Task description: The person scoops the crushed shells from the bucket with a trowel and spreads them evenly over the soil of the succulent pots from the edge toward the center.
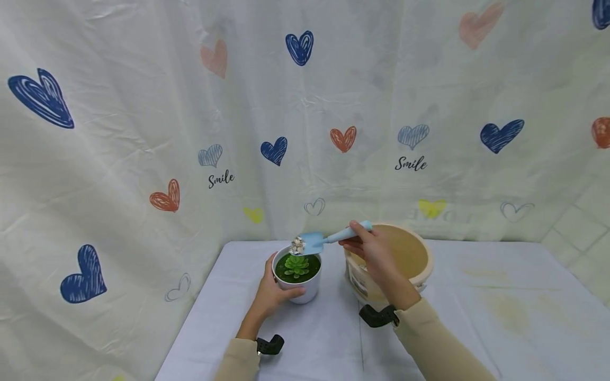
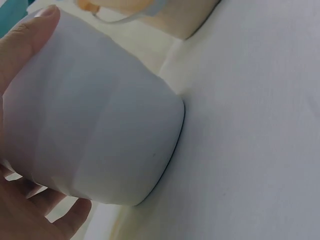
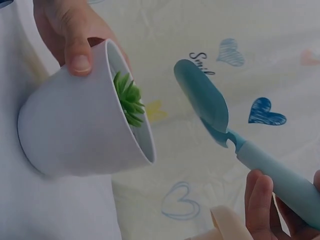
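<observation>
My left hand (image 1: 271,294) grips a white flowerpot (image 1: 305,288) from its left side, thumb in front and fingers around the far side. In the pot a green succulent (image 1: 296,266) sits on a dark green surface. The pot stands upright on the table, its base touching the cloth in the left wrist view. My right hand (image 1: 374,253) holds a light blue hand trowel (image 1: 312,243) by its handle. The trowel's blade is above the pot's rim, with small pale stones (image 1: 297,245) heaped at its tip. From the right wrist, only the blade's underside (image 3: 202,95) shows.
A beige bucket (image 1: 421,278) stands right of the pot, partly behind my right hand and forearm. White cloth (image 1: 324,344) covers the table. Behind its back edge hangs a pale curtain (image 1: 267,95) printed with hearts. Both wrists wear black straps.
</observation>
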`<act>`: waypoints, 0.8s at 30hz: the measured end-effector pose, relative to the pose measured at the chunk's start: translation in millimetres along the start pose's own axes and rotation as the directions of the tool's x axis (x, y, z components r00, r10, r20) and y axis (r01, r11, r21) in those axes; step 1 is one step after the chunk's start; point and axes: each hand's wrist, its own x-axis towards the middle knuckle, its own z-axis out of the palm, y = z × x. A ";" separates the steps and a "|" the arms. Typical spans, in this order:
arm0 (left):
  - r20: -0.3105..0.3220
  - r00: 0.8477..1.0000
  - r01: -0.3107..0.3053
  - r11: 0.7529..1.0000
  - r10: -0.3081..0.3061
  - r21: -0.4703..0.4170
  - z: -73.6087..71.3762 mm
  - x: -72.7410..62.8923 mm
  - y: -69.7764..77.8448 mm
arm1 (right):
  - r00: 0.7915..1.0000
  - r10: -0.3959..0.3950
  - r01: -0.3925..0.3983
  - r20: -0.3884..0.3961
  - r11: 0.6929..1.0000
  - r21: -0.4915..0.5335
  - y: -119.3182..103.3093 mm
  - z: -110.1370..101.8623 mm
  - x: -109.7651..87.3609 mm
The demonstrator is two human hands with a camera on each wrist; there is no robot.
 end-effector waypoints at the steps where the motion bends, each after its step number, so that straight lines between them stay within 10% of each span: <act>1: -0.003 1.000 -0.004 1.000 0.004 0.002 1.4 0.0 -0.3 | 1.000 0.001 -0.002 -0.003 1.000 -0.008 0.2 1.1 0.4; 24: -0.067 0.996 -0.063 0.997 0.066 0.040 21.8 -2.1 3.0 | 0.997 -0.073 0.066 -0.027 0.977 -0.204 11.0 11.2 6.0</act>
